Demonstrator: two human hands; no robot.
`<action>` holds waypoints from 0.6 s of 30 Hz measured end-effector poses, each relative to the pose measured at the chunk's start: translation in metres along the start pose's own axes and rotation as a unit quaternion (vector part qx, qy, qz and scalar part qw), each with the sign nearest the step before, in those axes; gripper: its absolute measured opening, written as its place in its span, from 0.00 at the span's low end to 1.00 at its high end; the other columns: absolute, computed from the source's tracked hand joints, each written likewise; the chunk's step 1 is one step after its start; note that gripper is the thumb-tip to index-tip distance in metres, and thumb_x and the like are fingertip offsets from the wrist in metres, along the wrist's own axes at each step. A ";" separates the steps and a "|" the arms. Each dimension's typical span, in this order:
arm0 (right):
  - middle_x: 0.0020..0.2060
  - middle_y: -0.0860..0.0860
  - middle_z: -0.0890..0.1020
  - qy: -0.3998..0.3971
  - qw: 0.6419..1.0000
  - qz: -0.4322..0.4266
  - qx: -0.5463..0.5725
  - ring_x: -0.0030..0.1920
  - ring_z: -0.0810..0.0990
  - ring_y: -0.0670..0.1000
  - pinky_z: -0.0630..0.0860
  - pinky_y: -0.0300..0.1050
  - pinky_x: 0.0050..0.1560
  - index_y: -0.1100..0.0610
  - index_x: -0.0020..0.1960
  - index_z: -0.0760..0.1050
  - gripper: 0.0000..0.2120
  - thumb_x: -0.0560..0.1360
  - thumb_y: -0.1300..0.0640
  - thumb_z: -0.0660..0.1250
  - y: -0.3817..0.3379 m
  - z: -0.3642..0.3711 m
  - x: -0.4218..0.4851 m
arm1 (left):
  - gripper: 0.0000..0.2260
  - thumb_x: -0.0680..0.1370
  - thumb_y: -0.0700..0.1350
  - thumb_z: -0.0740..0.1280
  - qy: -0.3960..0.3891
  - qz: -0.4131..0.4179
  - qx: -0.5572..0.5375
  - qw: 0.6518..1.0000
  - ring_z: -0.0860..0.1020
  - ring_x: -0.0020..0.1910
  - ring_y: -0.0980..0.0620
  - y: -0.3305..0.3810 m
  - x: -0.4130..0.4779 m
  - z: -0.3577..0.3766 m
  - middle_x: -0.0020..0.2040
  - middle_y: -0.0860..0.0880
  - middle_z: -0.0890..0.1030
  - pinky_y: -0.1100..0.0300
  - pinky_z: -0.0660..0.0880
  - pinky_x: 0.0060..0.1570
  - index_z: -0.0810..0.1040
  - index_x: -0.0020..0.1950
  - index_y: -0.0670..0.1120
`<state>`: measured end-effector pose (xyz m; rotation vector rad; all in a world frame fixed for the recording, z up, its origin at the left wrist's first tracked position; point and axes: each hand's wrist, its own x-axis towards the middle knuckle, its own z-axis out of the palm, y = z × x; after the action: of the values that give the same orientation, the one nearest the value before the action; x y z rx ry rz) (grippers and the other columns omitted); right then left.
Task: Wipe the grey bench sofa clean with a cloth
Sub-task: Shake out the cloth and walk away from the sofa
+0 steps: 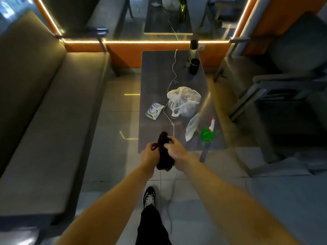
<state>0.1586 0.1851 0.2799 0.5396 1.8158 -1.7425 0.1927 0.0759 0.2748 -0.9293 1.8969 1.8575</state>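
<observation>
Cloth (163,152): dark brown, bunched, held up between both hands at the near edge of the surface (155,82). Left hand (150,153) has its fingers curled and pinches the cloth's left side. Right hand (175,149) curls round the upper right part. The cloth's lower end hangs below the hands, above the tiled floor (115,112).

Grey bench sofa (44,121) runs along the left, well apart from the cloth, across a strip of floor.

On the surface:
- a knotted white plastic bag (184,101) sits mid-way
- a tissue packet (154,110) lies just left of it
- a green spray bottle (207,133) lies near the right edge
- a white cable (174,68) trails lengthwise

One dark shoe (149,197) stands on the floor below the arms.
</observation>
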 end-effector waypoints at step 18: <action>0.55 0.57 0.83 -0.038 0.991 0.111 -0.056 0.54 0.83 0.62 0.82 0.63 0.49 0.50 0.60 0.76 0.09 0.82 0.59 0.65 0.079 0.080 0.331 | 0.12 0.83 0.48 0.62 0.034 0.007 0.170 0.985 0.80 0.55 0.49 -0.068 0.344 -0.035 0.61 0.48 0.78 0.50 0.79 0.59 0.79 0.64 0.49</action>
<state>-0.0338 0.0809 0.0073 0.5964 1.7165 -1.4842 -0.0081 -0.0296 0.0055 -0.8722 2.1753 1.4591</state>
